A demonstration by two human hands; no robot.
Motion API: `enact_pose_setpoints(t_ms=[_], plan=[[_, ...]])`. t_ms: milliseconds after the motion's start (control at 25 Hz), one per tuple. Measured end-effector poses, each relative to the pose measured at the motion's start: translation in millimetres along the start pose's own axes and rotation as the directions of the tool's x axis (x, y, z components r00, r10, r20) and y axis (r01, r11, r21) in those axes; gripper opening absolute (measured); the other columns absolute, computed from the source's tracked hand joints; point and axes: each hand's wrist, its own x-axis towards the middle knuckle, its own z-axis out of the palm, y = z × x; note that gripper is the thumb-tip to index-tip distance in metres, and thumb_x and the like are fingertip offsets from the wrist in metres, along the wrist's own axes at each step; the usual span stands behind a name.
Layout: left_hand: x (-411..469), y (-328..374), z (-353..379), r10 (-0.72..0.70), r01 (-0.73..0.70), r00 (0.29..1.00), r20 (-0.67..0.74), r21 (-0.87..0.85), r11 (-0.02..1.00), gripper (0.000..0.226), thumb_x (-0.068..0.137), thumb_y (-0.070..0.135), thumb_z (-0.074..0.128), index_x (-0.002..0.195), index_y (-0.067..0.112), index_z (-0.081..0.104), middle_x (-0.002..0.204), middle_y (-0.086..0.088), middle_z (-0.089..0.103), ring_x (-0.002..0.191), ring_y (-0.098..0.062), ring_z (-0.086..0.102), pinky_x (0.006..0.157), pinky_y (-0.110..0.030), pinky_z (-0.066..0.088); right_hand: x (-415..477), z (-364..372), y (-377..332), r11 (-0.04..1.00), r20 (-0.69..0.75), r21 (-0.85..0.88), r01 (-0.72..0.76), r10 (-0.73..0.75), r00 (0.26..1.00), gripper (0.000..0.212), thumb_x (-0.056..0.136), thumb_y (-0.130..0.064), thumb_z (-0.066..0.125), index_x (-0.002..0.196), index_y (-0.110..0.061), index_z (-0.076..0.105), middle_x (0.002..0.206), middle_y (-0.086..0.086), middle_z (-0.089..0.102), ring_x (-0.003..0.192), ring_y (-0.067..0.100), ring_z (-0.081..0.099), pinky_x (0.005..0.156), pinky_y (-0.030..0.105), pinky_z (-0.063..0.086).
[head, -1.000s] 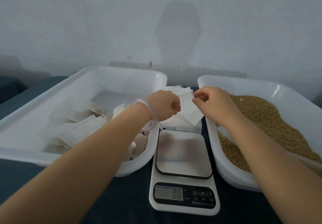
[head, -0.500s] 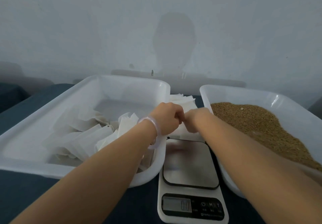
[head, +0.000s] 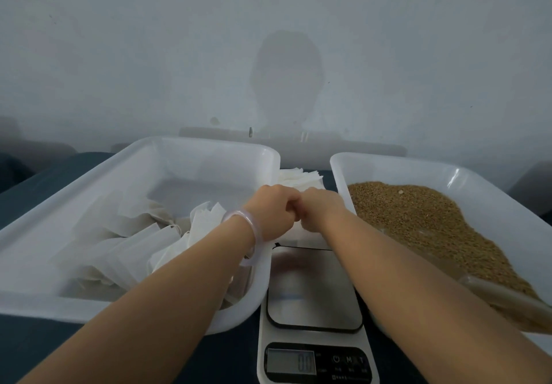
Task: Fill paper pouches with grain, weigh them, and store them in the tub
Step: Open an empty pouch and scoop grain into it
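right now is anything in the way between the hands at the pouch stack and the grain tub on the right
Nothing visible is in the way. The left hand and right hand are curled together over the pouch stack behind the scale. The grain tub sits right beside them, with only its low rim to clear.

The left hand (head: 274, 210) and right hand (head: 318, 212) touch knuckle to knuckle, fingers curled, over the pouch stack (head: 298, 178) behind the scale (head: 313, 309), between the pouch tub (head: 209, 149) and grain tub (head: 388, 164).
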Motion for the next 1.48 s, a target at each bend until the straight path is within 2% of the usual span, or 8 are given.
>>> enact_pose_setpoints(t_ms=[160, 280, 360, 560, 680, 800, 960, 1480], plan=[[1, 0, 3, -0.008, 0.004, 0.999, -0.041, -0.085, 0.996, 0.018, 0.084, 0.004, 0.055, 0.098, 0.015, 0.058, 0.105, -0.003, 0.065, 0.098, -0.018, 0.06, 0.083, -0.02, 0.043, -11, -28, 28, 0.879, -0.21, 0.458, -0.133, 0.253, 0.945, 0.019, 0.078, -0.018, 0.056, 0.065, -0.009, 0.046, 0.068, 0.007, 0.051, 0.065, 0.027, 0.055, 0.053, 0.026, 0.04], [-1, 4, 1, 0.148, -0.145, 0.986, -0.076, 0.04, 0.989, 0.078, 0.072, 0.021, 0.076, 0.137, 0.022, 0.032, 0.141, -0.006, 0.028, 0.127, -0.023, 0.037, 0.099, -0.017, 0.03, -42, -46, 55, 0.059, 0.073, 0.993, -0.102, 0.374, 0.924, 0.014, 0.079, -0.003, 0.059, 0.067, -0.006, 0.053, 0.061, 0.01, 0.054, 0.048, 0.019, 0.06, 0.046, 0.028, 0.053], [-1, 13, -1, 0.361, -0.331, 0.922, -0.142, 0.194, 0.923, 0.103, 0.068, 0.025, 0.081, 0.146, 0.031, 0.014, 0.154, -0.004, 0.009, 0.139, -0.025, 0.019, 0.108, -0.028, 0.022, -61, -46, 62, -0.291, 0.238, 0.943, -0.163, 0.247, 0.939, 0.011, 0.082, 0.003, 0.059, 0.073, -0.004, 0.059, 0.056, 0.007, 0.056, 0.041, 0.012, 0.056, 0.04, 0.021, 0.048], [-6, 33, 8, 0.463, -0.545, 0.781, -0.419, -0.095, 0.833, 0.029, 0.084, 0.004, 0.065, 0.111, 0.014, 0.068, 0.12, 0.0, 0.062, 0.117, -0.013, 0.055, 0.099, -0.024, 0.043, -73, -38, 69, -0.475, 0.378, 0.832, -0.285, 0.11, 0.919, 0.01, 0.086, 0.001, 0.055, 0.077, 0.002, 0.06, 0.052, 0.006, 0.057, 0.036, 0.007, 0.051, 0.032, 0.014, 0.041], [-7, 31, 5, 0.17, -0.312, 0.92, -0.353, -0.399, 0.862, 0.019, 0.084, 0.009, 0.066, 0.086, 0.027, 0.072, 0.081, 0.015, 0.069, 0.073, 0.007, 0.059, 0.071, -0.01, 0.044, -72, -30, 65, -0.367, 0.315, 0.903, -0.224, 0.21, 0.926, 0.006, 0.09, -0.005, 0.056, 0.089, -0.003, 0.061, 0.061, 0.008, 0.062, 0.039, 0.007, 0.053, 0.033, 0.016, 0.04], [-2, 26, 3, -0.02, -0.146, 0.952, -0.306, -0.506, 0.85, 0.017, 0.076, 0.013, 0.075, 0.066, 0.021, 0.065, 0.058, 0.008, 0.056, 0.054, -0.004, 0.044, 0.058, -0.014, 0.038, -78, -25, 63, 0.197, -0.345, 0.938, 0.284, 0.489, 0.801, 0.005, 0.086, -0.025, 0.063, 0.088, -0.022, 0.066, 0.078, 0.001, 0.065, 0.063, 0.006, 0.059, 0.054, 0.019, 0.049], [-2, 24, 3, 0.009, -0.144, 0.973, -0.229, -0.58, 0.802, 0.023, 0.071, 0.012, 0.078, 0.064, 0.005, 0.058, 0.058, -0.008, 0.054, 0.058, -0.012, 0.044, 0.057, -0.025, 0.041, -92, -25, 53, 0.564, -0.761, 0.533, 0.631, -0.007, 0.649, 0.013, 0.081, -0.021, 0.065, 0.091, -0.013, 0.069, 0.089, -0.006, 0.066, 0.087, 0.014, 0.058, 0.077, 0.022, 0.046], [-7, 26, -3, 0.111, -0.153, 0.988, -0.105, -0.654, 0.741, 0.036, 0.052, 0.032, 0.076, 0.072, 0.009, 0.058, 0.067, -0.012, 0.055, 0.062, -0.02, 0.046, 0.058, -0.027, 0.042, -100, -30, 53, 0.422, -0.55, 0.734, 0.533, -0.091, 0.83, 0.011, 0.081, -0.027, 0.066, 0.073, -0.02, 0.063, 0.075, -0.002, 0.063, 0.074, 0.012, 0.057, 0.073, 0.027, 0.045]])
